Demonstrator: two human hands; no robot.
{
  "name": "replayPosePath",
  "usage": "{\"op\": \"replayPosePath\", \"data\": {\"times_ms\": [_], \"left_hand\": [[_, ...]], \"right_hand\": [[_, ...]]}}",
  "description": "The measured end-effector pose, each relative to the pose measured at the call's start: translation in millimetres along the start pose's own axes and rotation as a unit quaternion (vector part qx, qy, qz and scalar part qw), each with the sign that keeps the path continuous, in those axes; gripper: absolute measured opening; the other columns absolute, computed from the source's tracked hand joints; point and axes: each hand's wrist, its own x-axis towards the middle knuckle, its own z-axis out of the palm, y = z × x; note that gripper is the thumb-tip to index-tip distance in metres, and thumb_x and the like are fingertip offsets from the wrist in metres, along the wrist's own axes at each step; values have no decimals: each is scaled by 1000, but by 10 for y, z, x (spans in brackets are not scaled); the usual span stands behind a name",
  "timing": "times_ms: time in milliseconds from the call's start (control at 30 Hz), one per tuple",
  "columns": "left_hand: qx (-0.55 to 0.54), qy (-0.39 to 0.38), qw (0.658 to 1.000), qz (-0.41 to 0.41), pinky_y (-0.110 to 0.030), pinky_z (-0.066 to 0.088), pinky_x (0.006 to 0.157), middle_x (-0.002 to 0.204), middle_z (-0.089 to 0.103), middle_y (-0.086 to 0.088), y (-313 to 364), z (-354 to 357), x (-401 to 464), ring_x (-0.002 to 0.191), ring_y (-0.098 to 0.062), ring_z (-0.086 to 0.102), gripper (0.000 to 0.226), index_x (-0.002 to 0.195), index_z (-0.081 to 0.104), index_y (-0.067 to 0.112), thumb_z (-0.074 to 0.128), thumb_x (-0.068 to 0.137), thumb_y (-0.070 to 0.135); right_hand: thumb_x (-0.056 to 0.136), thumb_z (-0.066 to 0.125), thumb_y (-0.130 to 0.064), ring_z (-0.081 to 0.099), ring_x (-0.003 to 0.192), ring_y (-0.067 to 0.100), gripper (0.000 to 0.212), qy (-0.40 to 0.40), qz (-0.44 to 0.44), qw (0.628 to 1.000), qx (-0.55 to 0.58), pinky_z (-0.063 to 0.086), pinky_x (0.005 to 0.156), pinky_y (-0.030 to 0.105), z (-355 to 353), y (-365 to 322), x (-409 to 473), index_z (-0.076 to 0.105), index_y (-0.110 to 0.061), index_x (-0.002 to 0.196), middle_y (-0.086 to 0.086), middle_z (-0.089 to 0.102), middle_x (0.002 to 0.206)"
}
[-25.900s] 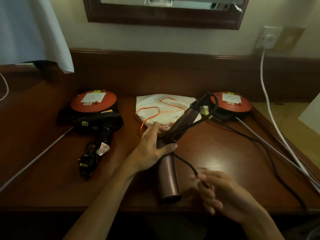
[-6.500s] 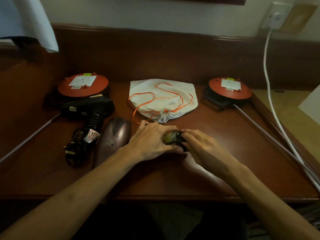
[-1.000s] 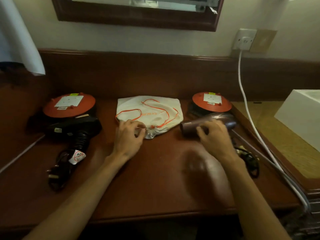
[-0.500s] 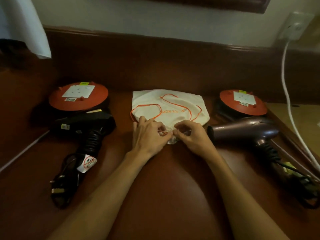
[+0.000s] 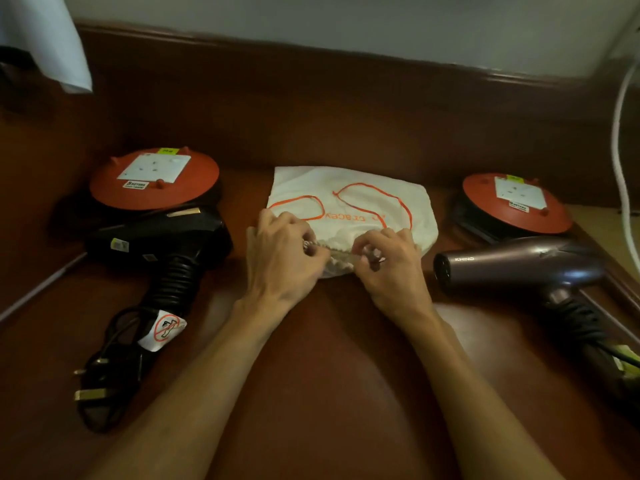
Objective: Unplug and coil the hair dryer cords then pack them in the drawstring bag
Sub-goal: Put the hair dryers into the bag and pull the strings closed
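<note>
A white drawstring bag (image 5: 363, 199) with orange strings lies flat at the middle back of the wooden desk, its gathered mouth towards me. My left hand (image 5: 280, 258) and my right hand (image 5: 388, 265) each pinch that gathered mouth, a little apart from one another. A black hair dryer (image 5: 156, 237) lies on the left, with its coiled cord and plug (image 5: 104, 379) in front of it. A purple hair dryer (image 5: 519, 265) lies on the right; its bundled cord (image 5: 609, 365) trails towards the right edge.
Two orange cable reels sit at the back, one on the left (image 5: 156, 178) and one on the right (image 5: 516, 202). A white cable (image 5: 620, 161) hangs down the wall at far right. A dark wooden backboard (image 5: 311, 109) runs behind the desk (image 5: 329, 375).
A second ago my right hand was on the purple dryer at the right; it let go and joined my left hand at the bag's mouth. Both hands have since drawn slightly apart.
</note>
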Motion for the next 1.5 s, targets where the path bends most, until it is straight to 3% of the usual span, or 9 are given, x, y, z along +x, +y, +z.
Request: {"op": "replayPosePath", "data": {"times_ms": [267,400,567,733,1000,1200,1300,1400,1500], "left_hand": [[-42,-10,999,-9,-31,26,80,85,58,13,22,-59,-41,98,-17,54,17,94,65,29,71,87,43],[-65,-17,998,19,-32,28,83,85,65,12,23,-106,-49,96,-14,55,15,97,57,35,68,89,28],[-21,-56,995,80,-31,19,82,96,69,12,60,-96,-62,101,-11,46,16,92,73,36,61,93,26],[40,-56,994,82,-39,29,90,104,65,8,113,-74,-50,106,-16,47,32,120,71,39,57,93,31],[77,-23,995,59,-40,27,90,98,60,11,11,-182,-8,104,-17,47,13,87,79,36,71,84,26],[98,-84,991,35,-42,25,99,121,51,6,-150,-256,29,117,-20,37,50,130,62,45,67,80,37],[93,-60,993,45,-41,25,97,114,53,5,-123,-250,20,112,-19,41,55,131,63,41,68,77,35],[40,43,998,19,-39,29,91,100,64,3,-171,-260,48,100,-19,49,23,104,79,29,67,85,22],[29,81,996,-6,-37,29,87,96,69,1,-208,-246,59,96,-21,53,14,88,81,19,67,88,17]], "right_hand": [[84,76,-31,29,119,1,40,-73,-1,995,62,13,94,15,-155,4,-81,57,-42,118,-22,53,113],[92,65,-31,31,118,7,12,-52,-38,997,-43,9,94,28,-50,-25,-47,70,-37,102,-15,56,111],[94,59,-32,34,124,18,31,5,7,990,-142,16,102,42,-10,-12,0,67,-32,123,-4,56,123],[92,58,-27,28,135,28,59,-34,26,977,-208,19,106,53,23,-103,3,40,-36,148,5,39,145],[87,63,-12,47,101,29,46,101,42,980,-166,34,86,43,-77,36,16,65,-26,130,6,64,105],[97,49,-13,43,111,19,68,-16,14,995,-94,28,99,37,-132,108,31,25,-40,155,-2,52,119],[95,47,-7,47,105,21,84,-44,24,995,-82,36,101,40,-121,59,22,4,-44,156,1,48,116],[93,51,-4,50,99,24,65,18,23,997,-73,48,87,42,-139,61,24,40,-34,150,5,53,107],[93,53,-5,54,93,26,32,83,55,989,-112,52,76,45,-169,50,44,70,-15,118,7,56,103]]}}
